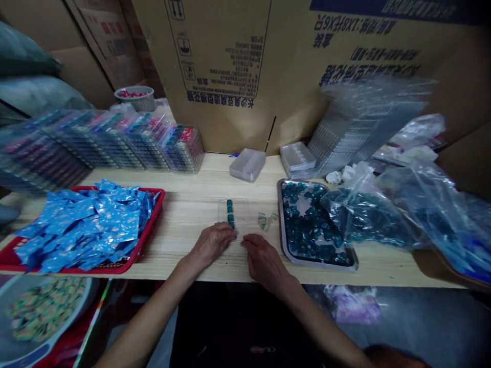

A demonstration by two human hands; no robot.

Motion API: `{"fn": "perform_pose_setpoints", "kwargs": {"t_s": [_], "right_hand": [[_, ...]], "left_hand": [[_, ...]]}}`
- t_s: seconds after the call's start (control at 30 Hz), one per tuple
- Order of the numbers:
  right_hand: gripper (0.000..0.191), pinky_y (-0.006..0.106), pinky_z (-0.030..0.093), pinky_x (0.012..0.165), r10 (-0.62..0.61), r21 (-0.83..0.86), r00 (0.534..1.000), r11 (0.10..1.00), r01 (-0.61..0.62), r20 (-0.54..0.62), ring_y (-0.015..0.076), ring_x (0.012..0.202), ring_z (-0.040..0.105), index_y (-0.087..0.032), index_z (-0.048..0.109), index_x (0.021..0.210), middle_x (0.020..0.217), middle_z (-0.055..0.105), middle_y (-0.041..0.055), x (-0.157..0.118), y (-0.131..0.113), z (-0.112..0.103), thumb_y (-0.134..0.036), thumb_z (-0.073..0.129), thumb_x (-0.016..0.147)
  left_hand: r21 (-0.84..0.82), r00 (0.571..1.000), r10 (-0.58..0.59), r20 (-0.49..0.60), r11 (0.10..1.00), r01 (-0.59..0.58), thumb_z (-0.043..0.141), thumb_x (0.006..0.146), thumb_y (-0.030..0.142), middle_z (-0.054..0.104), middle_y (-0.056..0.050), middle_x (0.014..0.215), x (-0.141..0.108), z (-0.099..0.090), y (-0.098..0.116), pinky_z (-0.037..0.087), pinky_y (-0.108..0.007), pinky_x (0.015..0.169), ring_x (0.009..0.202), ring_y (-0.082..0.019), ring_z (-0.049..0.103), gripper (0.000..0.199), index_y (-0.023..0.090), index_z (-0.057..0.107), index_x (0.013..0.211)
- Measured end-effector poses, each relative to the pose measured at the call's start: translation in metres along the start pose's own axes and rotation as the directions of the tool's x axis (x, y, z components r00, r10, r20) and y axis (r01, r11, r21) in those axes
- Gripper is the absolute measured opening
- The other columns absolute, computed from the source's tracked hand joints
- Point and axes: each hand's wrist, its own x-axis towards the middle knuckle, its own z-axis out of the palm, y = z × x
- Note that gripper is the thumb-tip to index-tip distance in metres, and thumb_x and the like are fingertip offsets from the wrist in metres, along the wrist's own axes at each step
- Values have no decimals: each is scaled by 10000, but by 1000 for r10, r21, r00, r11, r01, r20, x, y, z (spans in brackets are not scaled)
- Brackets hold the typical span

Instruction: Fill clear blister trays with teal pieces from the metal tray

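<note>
Head view: shows a clear tray toward the front edge of the table, between the red basket and the metal tray, nearer the latter. Holds, left of its middle, a straight row of four visible teal pieces, pointing front to back, roughly square to the front edge. Cannot tell the clear tray's own long axis, given a faint outline and hands over the near end. Places the left hand at the near left corner, with thumb and fingers drawn together beside the nearest teal piece; cannot tell whether pinching it. Places the right hand off the near right corner, with fingers bent and tips bunched; cannot tell whether gripping anything. Blurs the green-and-tan pieces just right. Offers a broad band of wood from the basket's right rim to the clear tray, a narrower one toward the metal tray, and another back to a clear box near the back edge. Crosses the front edge with both forearms.
</note>
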Motion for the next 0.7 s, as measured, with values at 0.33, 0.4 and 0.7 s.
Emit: {"fn": "perform_pose_setpoints", "kwargs": {"t_s": [0.33, 0.4, 0.7], "right_hand": [[394, 410, 482, 1043, -10, 26, 999, 1000, 11, -39, 234, 1111, 565, -130, 646, 1042, 1135, 629, 139, -2, 0, 8, 46, 466, 739], [447, 412, 482, 1050, -16, 74, 996, 997, 22, -83, 231, 1152, 556, -138, 629, 1113, 1178, 619, 137, -3, 1, 10, 45, 465, 740], [492, 424, 488, 1033, 65, 115, 930, 993, -24, -361, 223, 1183, 564, -193, 606, 1211, 1218, 611, 122, 1, 44, -29, 15, 434, 800]], "left_hand": [[304, 985, 96, -142, 951, -49, 432, 859, -8, 644, -145, 1141, -24, 22, 10, 584, -333, 818, 1019, -218, 632, 413, 158, 638, 1176], [326, 987, 75, -139, 945, -26, 420, 822, -38, 619, -142, 1203, -27, 23, 9, 582, -326, 846, 1059, -218, 622, 492, 173, 613, 1223], [539, 886, -428, -181, 710, 453, 417, 784, -18, 646, -143, 1130, -10, -54, -54, 542, -386, 875, 1007, -267, 640, 409, 146, 679, 1051]]}}
